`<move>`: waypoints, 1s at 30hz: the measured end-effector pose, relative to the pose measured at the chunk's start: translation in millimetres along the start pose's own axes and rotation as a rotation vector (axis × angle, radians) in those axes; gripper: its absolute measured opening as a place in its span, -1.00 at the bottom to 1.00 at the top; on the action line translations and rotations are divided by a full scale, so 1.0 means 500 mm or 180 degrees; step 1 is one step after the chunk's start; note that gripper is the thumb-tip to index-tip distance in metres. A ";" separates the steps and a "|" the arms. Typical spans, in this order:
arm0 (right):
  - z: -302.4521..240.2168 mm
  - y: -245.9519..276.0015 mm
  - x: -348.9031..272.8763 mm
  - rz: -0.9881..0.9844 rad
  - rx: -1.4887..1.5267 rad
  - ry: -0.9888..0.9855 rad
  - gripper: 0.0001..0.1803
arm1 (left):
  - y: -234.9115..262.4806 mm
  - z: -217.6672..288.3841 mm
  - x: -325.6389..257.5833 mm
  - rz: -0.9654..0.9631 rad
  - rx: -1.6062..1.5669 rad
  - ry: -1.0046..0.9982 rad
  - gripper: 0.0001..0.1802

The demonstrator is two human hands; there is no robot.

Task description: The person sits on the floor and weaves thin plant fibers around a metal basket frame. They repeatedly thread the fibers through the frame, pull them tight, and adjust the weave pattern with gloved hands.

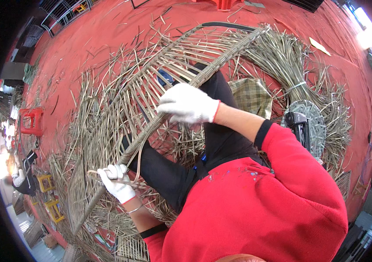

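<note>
A long woven panel [214, 63] of pale strips with a thick wrapped edge lies slantwise across my lap and legs. My right hand [188, 104], in a white glove, is closed over the wrapped edge near its middle. Lower along the same edge, my gloved left hand [117, 182] has its fingers bent around a thin pale strip [139, 163], which loops up from them toward the edge. The fingertips of the left hand are partly hidden by the strip and glove. A dark curved bar [229, 25] forms the panel's far end.
Loose strips cover much of the red floor [72, 48]. A tied bundle of strips [282, 56] lies at the right, beside a plaid cloth [251, 98] and a round stool seat [319, 126] bearing a black object [297, 126]. Another person [22, 179] is at far left, near yellow stools [55, 211].
</note>
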State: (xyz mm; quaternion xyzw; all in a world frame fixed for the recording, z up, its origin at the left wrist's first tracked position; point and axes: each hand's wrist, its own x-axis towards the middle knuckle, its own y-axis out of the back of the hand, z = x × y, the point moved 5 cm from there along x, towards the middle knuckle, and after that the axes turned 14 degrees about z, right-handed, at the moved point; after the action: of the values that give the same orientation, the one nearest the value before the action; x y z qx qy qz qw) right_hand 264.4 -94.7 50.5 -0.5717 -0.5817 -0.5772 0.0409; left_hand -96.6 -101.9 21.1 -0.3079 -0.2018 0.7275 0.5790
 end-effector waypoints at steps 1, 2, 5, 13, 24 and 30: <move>0.011 0.030 -0.008 0.0300 -0.0052 -0.0041 -0.53 | 0.006 0.000 -0.002 0.0238 0.0324 -0.0172 -0.45; 0.031 0.060 -0.020 0.0421 -0.0256 -0.0139 -0.52 | -0.001 0.000 -0.005 0.0067 0.0835 -0.0463 -0.49; 0.108 0.181 -0.085 0.1014 -0.1237 -0.0549 -0.50 | -0.002 -0.004 -0.012 0.0315 0.1920 -0.1088 -0.51; 0.435 0.541 -0.381 0.3763 -0.1040 -0.4047 -0.50 | -0.002 0.066 -0.044 0.1905 0.4780 -0.3076 -0.52; 0.487 0.412 -0.264 0.3316 0.5387 -0.2873 -0.54 | 0.060 0.205 -0.031 0.2266 0.4570 -0.2807 -0.58; 0.552 0.296 -0.278 0.2693 0.4764 -0.4575 -0.80 | 0.100 0.230 -0.001 0.2795 0.5284 -0.2139 -0.30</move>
State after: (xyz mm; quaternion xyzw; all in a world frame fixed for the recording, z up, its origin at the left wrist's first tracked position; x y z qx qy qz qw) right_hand 586.5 -29.5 -46.8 -0.7552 -0.4296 0.4426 0.2218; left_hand -211.0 -107.5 72.4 0.3690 0.3492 0.8371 0.2032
